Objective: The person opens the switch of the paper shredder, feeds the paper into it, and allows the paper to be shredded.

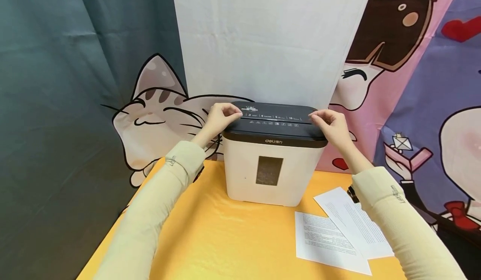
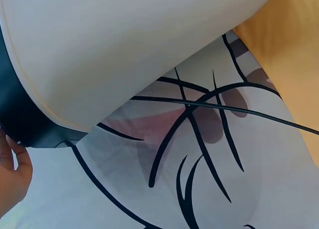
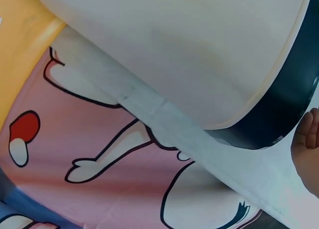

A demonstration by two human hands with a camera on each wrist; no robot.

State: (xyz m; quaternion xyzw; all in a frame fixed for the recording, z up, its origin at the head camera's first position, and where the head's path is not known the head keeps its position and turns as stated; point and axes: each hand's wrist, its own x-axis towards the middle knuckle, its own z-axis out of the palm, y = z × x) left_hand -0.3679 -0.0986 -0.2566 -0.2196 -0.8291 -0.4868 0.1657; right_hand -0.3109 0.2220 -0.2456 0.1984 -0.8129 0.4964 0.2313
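Observation:
A white paper shredder (image 1: 240,171) with a dark top stands upright, a thin light slot running across its lid. My left hand (image 1: 221,117) is at the left end of that slot, thumb and fingertips brought together. At the slot's right end, my right hand (image 1: 330,125) has its thumb and fingertips together in the same way. No sheet shows between the hands; the lid's printed icons are in plain sight. In the left wrist view, part of the left hand (image 2: 15,174) appears beside the dark rim. The right wrist view catches the right hand (image 3: 306,149) near the opposite rim.
Two printed sheets overlap on the yellow table, one paper (image 1: 327,240) in front and another paper (image 1: 353,221) behind it, right of the shredder. A dark cable (image 2: 269,118) crosses the left wrist view. Behind the shredder hangs a cartoon-printed cloth (image 1: 270,42).

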